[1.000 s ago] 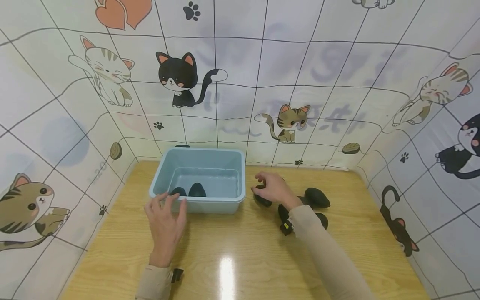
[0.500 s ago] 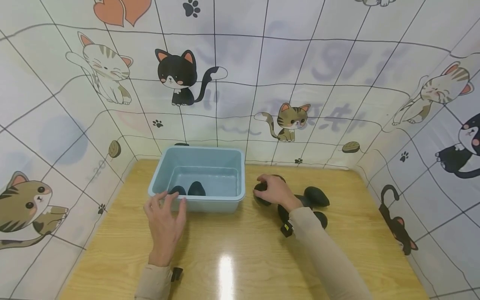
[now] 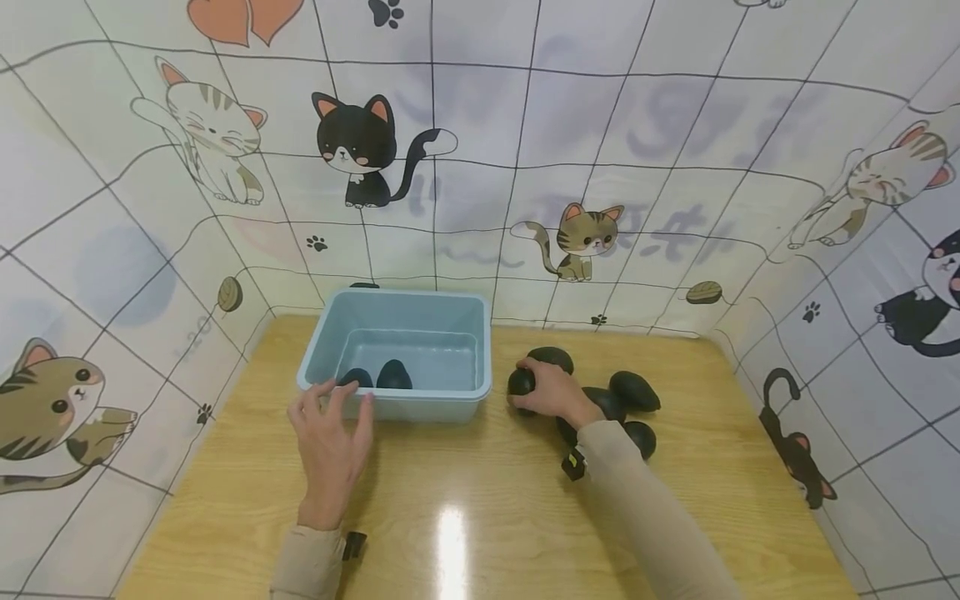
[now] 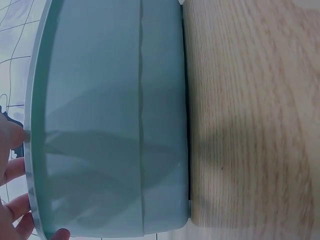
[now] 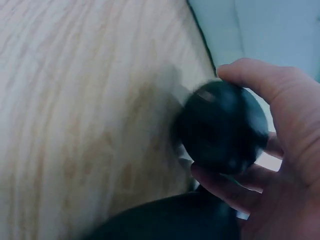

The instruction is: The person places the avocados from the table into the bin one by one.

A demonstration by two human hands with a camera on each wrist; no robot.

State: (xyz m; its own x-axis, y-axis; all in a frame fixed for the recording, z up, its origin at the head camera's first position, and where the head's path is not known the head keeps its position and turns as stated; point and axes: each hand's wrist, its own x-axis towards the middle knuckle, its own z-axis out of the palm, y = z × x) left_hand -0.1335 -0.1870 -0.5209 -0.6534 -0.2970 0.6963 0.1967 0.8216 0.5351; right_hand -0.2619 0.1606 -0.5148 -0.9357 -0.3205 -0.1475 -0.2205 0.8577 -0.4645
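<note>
In the head view, my right hand [image 3: 557, 392] grips a dark avocado [image 3: 521, 382] on the table, to the right of a light-blue plastic bin [image 3: 427, 396]. The right wrist view has the thumb and fingers curled round this avocado [image 5: 222, 127], which is somewhat blurred. Just behind the hand lies another avocado [image 3: 551, 358]. My left hand [image 3: 332, 454] rests with relaxed fingers on the bin's front rim, near its left corner. Inside the bin, against the front wall, are two avocados, the left one [image 3: 358, 378] partly hidden by rim and fingers, the right one [image 3: 393, 375] plainer.
More avocados lie right of the right hand: one at the far right [image 3: 634, 391], one by the sleeve [image 3: 641, 438], one between [image 3: 606, 403], and one mostly covered by the wrist. The wooden table [image 3: 450, 492] meets cat-printed wall sheets [image 3: 465, 167] behind and at both sides.
The right hand's fingers have closed round the avocado and turned it a little, uncovering the one behind. My left hand has stayed on the bin's rim.
</note>
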